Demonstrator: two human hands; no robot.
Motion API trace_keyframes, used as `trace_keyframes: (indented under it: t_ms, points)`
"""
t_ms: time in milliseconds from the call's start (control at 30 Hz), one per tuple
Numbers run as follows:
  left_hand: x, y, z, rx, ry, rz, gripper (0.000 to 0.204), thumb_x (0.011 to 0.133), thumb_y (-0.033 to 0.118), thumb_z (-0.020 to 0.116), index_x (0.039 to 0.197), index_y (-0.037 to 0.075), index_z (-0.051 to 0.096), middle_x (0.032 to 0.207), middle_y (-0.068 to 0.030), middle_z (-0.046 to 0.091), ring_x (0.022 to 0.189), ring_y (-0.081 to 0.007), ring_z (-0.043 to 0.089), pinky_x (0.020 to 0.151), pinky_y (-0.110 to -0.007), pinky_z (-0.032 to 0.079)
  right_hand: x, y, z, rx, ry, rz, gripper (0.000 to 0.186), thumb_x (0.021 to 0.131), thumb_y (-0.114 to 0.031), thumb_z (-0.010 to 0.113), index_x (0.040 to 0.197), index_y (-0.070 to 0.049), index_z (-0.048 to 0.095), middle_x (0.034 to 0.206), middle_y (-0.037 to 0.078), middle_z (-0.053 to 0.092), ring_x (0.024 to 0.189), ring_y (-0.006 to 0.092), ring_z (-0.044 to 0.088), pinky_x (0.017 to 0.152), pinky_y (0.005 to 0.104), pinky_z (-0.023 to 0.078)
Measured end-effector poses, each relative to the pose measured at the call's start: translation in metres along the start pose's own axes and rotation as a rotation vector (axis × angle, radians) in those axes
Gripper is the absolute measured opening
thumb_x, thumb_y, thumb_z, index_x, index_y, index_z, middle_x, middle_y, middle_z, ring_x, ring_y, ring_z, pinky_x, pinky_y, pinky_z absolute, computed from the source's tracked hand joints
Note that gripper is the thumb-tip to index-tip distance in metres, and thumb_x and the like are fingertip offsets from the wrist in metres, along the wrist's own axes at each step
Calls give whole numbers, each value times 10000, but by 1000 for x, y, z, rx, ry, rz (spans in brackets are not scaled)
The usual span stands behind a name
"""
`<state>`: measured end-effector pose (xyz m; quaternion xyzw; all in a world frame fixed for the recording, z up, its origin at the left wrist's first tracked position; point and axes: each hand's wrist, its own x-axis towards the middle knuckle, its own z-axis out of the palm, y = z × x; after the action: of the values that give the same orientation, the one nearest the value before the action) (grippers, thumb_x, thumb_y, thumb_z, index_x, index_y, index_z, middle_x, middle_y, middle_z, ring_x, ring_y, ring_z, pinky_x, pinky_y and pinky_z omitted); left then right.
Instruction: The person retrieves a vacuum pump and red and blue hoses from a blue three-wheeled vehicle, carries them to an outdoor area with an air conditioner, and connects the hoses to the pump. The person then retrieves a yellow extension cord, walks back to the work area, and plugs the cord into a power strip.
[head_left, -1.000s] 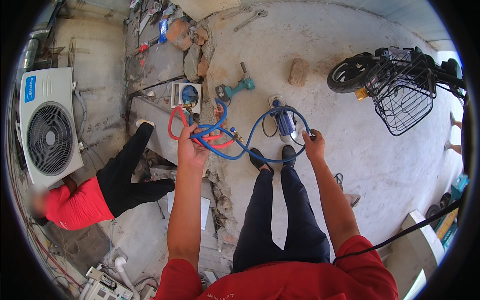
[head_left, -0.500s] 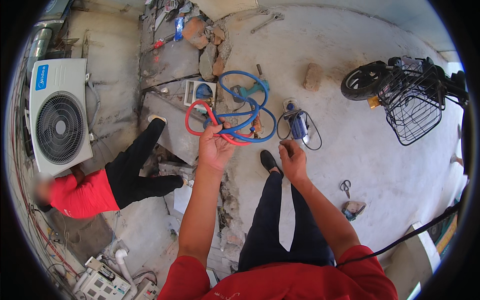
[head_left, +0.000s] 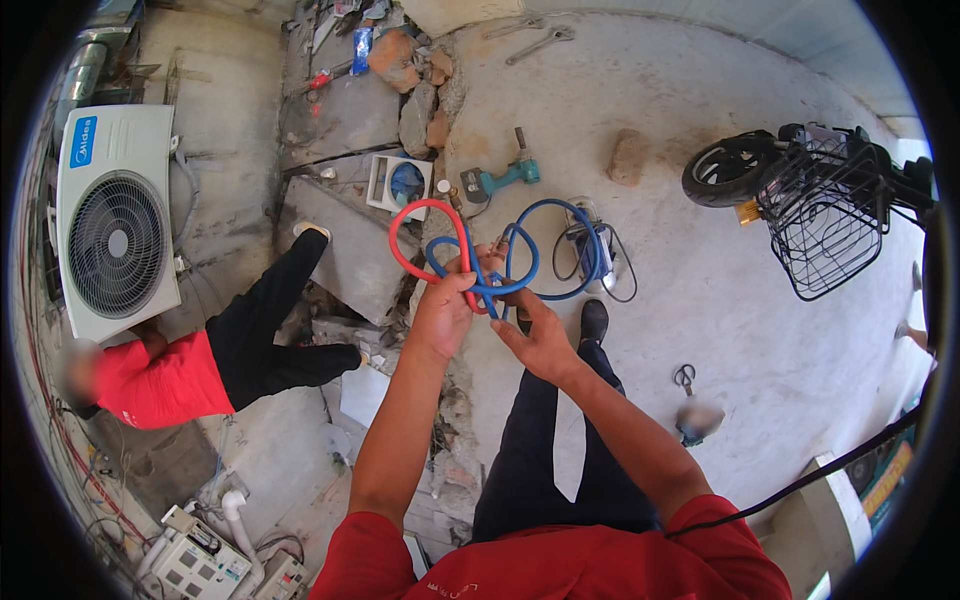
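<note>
Two bare hands are close together, near the middle. The left hand point(head_left: 446, 316) is closed around one red hose point(head_left: 428, 204) and part of the blue hose point(head_left: 536, 258). The right hand point(head_left: 540, 340) is just beside it, with bent fingers and thumb pinching the blue hose. The red hose makes one big loop at 11 o'clock from the hands. The blue hose makes several loops, and the biggest bends out toward 2 o'clock. I cannot tell if the blue is one hose or two.

One green drill point(head_left: 508, 178) lies on the floor at 12 o'clock from the hands. One white box point(head_left: 380, 186) sits at 11 o'clock, with something blue inside. One blue pump point(head_left: 598, 252) stands at 2 o'clock, partly behind the blue loop. One brick point(head_left: 628, 157) is between 1 and 2 o'clock. Two wrenches lie far off at 12 o'clock. One bike point(head_left: 728, 172) with one wire basket point(head_left: 822, 240) is far out at 2 o'clock. One pair of scissors point(head_left: 684, 376) lies at 4 o'clock. One other person point(head_left: 180, 378) in a red shirt is near 9 o'clock.
</note>
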<state>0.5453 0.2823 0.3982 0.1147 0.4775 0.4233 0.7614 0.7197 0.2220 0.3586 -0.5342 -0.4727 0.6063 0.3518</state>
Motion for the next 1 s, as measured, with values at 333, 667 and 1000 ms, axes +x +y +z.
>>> trace_keyframes:
  t_ms: [333, 667, 1000]
  points:
    - [-3, -6, -4, 104, 165, -111, 479, 953, 147, 558, 1407, -1, 525, 1287, -196, 682, 1179, -277, 659, 1038, -422, 518, 0, -8, -12, 196, -32, 119, 271, 935, -106, 692, 1180, 0, 646, 952, 135, 701, 814, 237, 674, 736, 358, 522]
    - [4, 6, -16, 313, 232, -53, 285, 1005, 320, 647, 940, 43, 662, 844, -65, 691, 731, -168, 639, 720, -328, 525, -17, -30, -84, -313, -157, 71, 222, 923, -159, 717, 1062, 13, 734, 831, 227, 700, 714, 394, 669, 656, 427, 515]
    - [13, 35, -31, 80, 365, -31, 66, 980, 135, 708, 1006, 84, 677, 894, -35, 662, 819, -175, 619, 836, -356, 503, -8, -67, -183, -549, 290, 193, 166, 920, -84, 723, 1043, 28, 721, 803, 189, 680, 664, 288, 632, 641, 362, 504]
